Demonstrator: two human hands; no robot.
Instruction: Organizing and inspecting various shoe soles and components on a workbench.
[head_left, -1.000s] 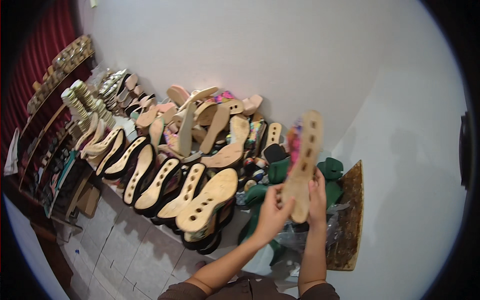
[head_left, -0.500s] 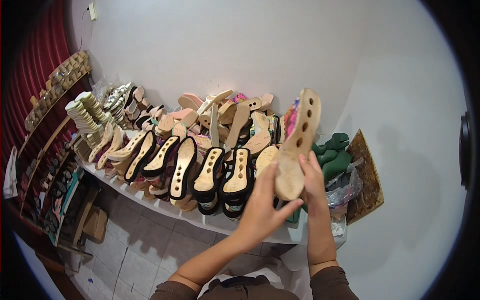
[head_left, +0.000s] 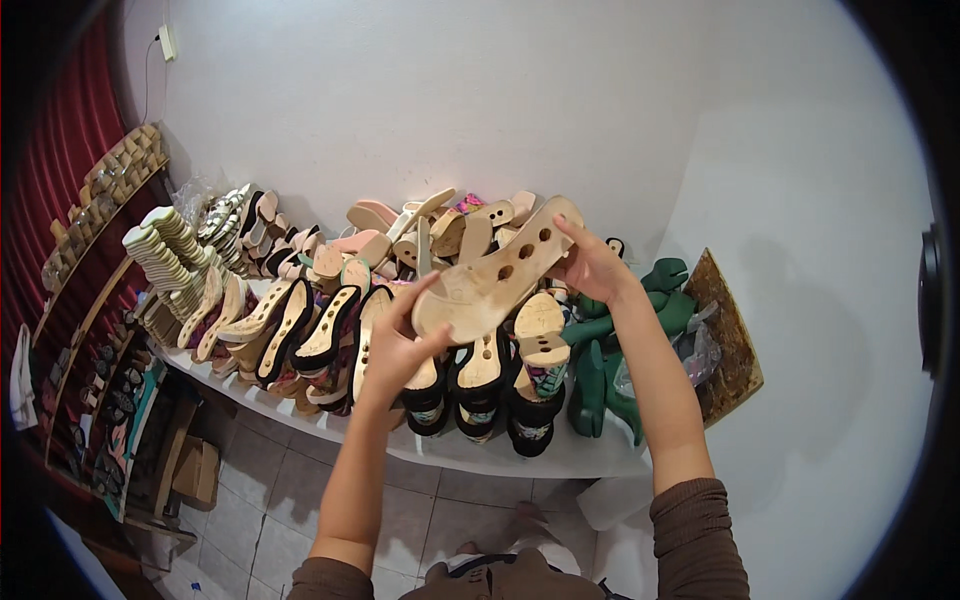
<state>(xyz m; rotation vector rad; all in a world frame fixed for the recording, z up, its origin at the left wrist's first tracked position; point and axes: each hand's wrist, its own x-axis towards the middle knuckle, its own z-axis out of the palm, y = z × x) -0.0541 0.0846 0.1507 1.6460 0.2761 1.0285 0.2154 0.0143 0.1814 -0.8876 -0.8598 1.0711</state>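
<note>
Tan, wood-like shoe sole [head_left: 465,295] with round dark holes slants between both hands' fingers. Left of the left fingers, black-rimmed pale soles [head_left: 285,328] stand in a row. The left hand [head_left: 397,350] pinches the broad rounded end, thumb on its face; the right hand [head_left: 590,268] grasps the opposite, holed end. The piece looks light, stiff and fairly smooth; its edges near both ends seem good holds. Below the right fingers lie smooth green shoe lasts [head_left: 590,390]. Faint marks near the left fingers cannot be read; no label is legible.
</note>
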